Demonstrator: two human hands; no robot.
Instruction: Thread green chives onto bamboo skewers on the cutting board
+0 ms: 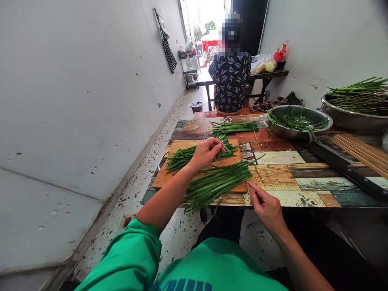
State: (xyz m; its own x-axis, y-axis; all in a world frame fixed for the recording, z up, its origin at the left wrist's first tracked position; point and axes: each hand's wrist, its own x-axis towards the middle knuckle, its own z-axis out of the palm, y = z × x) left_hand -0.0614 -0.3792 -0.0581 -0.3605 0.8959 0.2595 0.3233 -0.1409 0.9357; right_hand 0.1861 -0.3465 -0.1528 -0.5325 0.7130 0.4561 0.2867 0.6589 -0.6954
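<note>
My left hand point(208, 153) is closed in a pinch on garlic chives at the pile point(182, 158) lying across the wooden cutting board point(163, 180). Close to the table's front edge, my right hand point(267, 208) pinches what looks like the end of a thin bamboo skewer, mostly hidden by the fingers. Just left of that hand, a fanned bunch of chives point(218, 182) rests on the board, its leaf tips hanging past the edge. A third bunch point(235, 127) lies beyond the board.
On the right stand a metal bowl point(303, 131) of loose chives and a larger basin point(357, 119) of skewered chives. A black-handled knife point(342, 165) and several bamboo skewers point(360, 149) lie nearby. A person point(230, 83) sits ahead, back turned. A wall point(75, 101) runs along the left.
</note>
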